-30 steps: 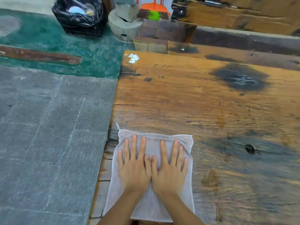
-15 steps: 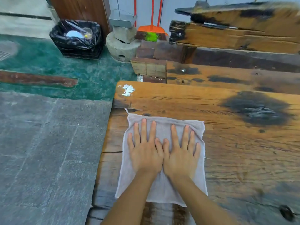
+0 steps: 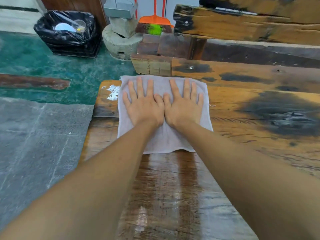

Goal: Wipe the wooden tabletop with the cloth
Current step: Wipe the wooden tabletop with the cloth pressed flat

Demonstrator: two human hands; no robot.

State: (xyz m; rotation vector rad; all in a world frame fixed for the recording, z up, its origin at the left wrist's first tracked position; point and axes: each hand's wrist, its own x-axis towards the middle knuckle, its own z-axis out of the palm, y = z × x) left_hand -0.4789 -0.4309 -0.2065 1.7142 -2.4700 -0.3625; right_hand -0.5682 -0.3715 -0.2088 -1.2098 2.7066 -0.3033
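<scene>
Head cam: big wooden tabletop (image 3: 242, 108), grey cloth (image 3: 164, 139) spread flat at its far left corner. Left hand (image 3: 143, 108) and right hand (image 3: 183, 108) side by side, fingers splayed, palms pressed flat on it, not gripping.

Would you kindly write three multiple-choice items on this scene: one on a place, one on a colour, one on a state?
1. Where does the cloth lie?
A. At the tabletop's far end
B. On the floor
C. In the bin

2. What colour is the broom head behind the table?
A. Blue
B. Orange
C. White

3. How are the hands on the cloth?
A. Clenched
B. Flat, fingers spread
C. Lifted clear

Answers: A, its far edge meets the tabletop end; B, orange plastic shows; B, left hand and right hand press palms down.
</scene>
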